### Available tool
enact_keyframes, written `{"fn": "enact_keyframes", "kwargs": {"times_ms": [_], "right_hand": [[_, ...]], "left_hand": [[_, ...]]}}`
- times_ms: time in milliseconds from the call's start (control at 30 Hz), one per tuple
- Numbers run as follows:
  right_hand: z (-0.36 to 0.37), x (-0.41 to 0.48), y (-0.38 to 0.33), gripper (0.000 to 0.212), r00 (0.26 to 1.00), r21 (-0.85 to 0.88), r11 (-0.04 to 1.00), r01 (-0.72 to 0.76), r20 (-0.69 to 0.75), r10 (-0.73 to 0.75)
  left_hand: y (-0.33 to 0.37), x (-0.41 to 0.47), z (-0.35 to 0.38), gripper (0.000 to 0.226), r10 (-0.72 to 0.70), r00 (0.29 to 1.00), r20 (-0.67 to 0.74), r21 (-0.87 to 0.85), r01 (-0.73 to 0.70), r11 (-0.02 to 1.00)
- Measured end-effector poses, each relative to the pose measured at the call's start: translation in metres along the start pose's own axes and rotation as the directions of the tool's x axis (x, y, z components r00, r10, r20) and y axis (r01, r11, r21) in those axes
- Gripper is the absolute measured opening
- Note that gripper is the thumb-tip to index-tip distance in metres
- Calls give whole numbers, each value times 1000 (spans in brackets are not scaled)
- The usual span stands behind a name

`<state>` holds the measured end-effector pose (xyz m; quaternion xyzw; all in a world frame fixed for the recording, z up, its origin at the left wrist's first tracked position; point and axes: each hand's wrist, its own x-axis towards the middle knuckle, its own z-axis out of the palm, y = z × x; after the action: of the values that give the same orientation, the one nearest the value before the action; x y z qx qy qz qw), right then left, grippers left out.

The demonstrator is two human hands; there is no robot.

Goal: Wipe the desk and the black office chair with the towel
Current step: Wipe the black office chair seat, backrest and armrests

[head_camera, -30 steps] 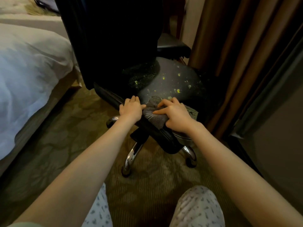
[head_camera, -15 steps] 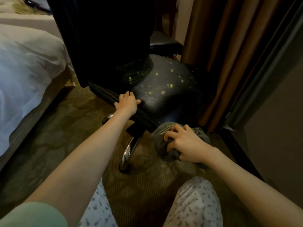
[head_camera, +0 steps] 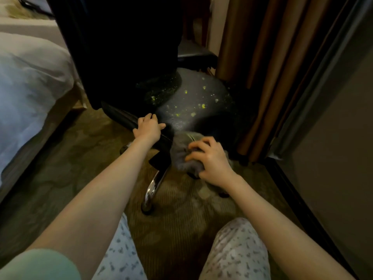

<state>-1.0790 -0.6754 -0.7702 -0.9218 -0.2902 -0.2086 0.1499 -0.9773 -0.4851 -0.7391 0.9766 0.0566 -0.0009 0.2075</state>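
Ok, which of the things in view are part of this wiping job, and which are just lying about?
Part of the job: towel, gripped by the right hand; black office chair, seat speckled, its edge held by the left hand.
Just there: bed; curtain; carpet.

Black office chair [head_camera: 201, 102] flecked yellow, grey towel [head_camera: 181, 154], brown curtain [head_camera: 262, 67], white bedding [head_camera: 26, 81], olive patterned carpet [head_camera: 66, 158]

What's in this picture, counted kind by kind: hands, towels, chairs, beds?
hands: 2 (left hand, right hand)
towel: 1
office chair: 1
bed: 1
total: 5
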Motion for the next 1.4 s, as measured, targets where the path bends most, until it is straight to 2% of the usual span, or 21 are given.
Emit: {"fn": "enact_keyframes", "kwargs": {"times_ms": [67, 133, 167, 233, 300, 333, 367, 400, 467, 500, 533, 700, 800, 900, 967, 1033, 1167, 1267, 1333, 1400], "right_hand": [[-1, -32, 19, 31, 998, 50, 998, -26, 51, 24], [-7, -55, 39, 30, 989, 18, 995, -97, 118, 94], [-9, -62, 48, 30, 985, -14, 990, -139, 98, 140], [-14, -59, 59, 30, 953, 25, 957, -288, -91, 289], [-20, -35, 58, 35, 800, 204, 864, -460, -326, 504], [-21, -19, 54, 38, 715, 277, 815, -509, -391, 579], [-19, -2, 49, 41, 674, 319, 796, -515, -423, 606], [-15, 13, 43, 44, 691, 329, 805, -493, -415, 593], [2, 32, 32, 49, 833, 234, 878, -417, -289, 472], [12, 35, 29, 48, 880, 164, 910, -382, -235, 412], [19, 36, 30, 45, 893, 116, 920, -374, -222, 391], [27, 46, 44, 41, 835, 86, 888, -451, -311, 454], [17, 60, 56, 45, 764, 126, 796, -592, -225, 605], [7, 70, 62, 44, 668, 297, 699, -651, -213, 713], [4, 74, 55, 44, 646, 351, 686, -637, -244, 724], [1, 82, 43, 45, 668, 356, 706, -613, -244, 703], [4, 121, 11, 40, 822, 261, 833, -489, -181, 540], [25, 147, -10, 37, 911, 157, 899, -409, 12, 412], [35, 154, -13, 37, 912, 53, 914, -402, 108, 395], [33, 156, -2, 35, 888, 3, 892, -451, 104, 449]], "left_hand": [[1, 0, -1, 53, 12, 1000, 16, 1, -12, 1000], [5, -2, -4, 53, 1, 1000, 12, 40, -2, 999], [9, -4, -5, 53, -7, 1000, 0, 77, 7, 997], [22, -8, -6, 58, 5, 999, -47, 169, 3, 986], [40, -14, -3, 68, 57, 997, -47, 206, -46, 977], [48, -17, 2, 74, 77, 997, -4, 187, -75, 979], [56, -19, 6, 81, 85, 995, 55, 158, -92, 983], [61, -20, 9, 88, 81, 990, 114, 137, -96, 986], [64, -19, 11, 97, 45, 983, 177, 127, -68, 990], [63, -18, 10, 99, 13, 984, 180, 137, -38, 990], [62, -15, 9, 100, -16, 985, 170, 150, -10, 989], [62, -6, 4, 113, -64, 977, 205, 145, 35, 989], [55, -2, 0, 132, -125, 958, 258, 104, 101, 989], [50, 1, 0, 141, -156, 954, 257, 74, 141, 987], [47, 3, -1, 143, -159, 950, 269, 64, 148, 987], [41, 4, -5, 145, -179, 935, 306, 45, 174, 984], [19, 8, -12, 141, -199, 912, 359, -20, 221, 975], [2, 11, -14, 125, -213, 914, 345, -59, 247, 967], [-8, 14, -18, 129, -210, 914, 346, -49, 241, 969], [-16, 14, -27, 138, -189, 912, 365, -32, 215, 976]]}}
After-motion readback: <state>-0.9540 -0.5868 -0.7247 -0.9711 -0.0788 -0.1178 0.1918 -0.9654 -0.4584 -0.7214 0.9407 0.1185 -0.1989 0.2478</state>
